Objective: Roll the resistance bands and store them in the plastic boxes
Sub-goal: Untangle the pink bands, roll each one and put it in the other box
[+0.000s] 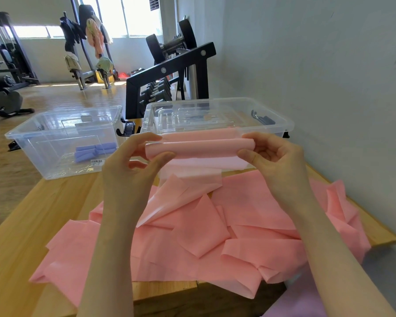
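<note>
Item: pink band roll point(199, 148), held crosswise above the surface's far edge.
Your left hand point(133, 165) and right hand point(274, 161) pinch its ends; the right-hand box point(281, 126) lies just beyond.

Both hands up over the wooden table point(21, 236), left hand point(133, 170) and right hand point(274, 161) pinching the ends of a small pink roll point(199, 148), the rest of the pink band point(215, 225) lying loose below, two clear boxes point(62, 143) behind, purple rolls point(94, 152) in the left one.
</note>
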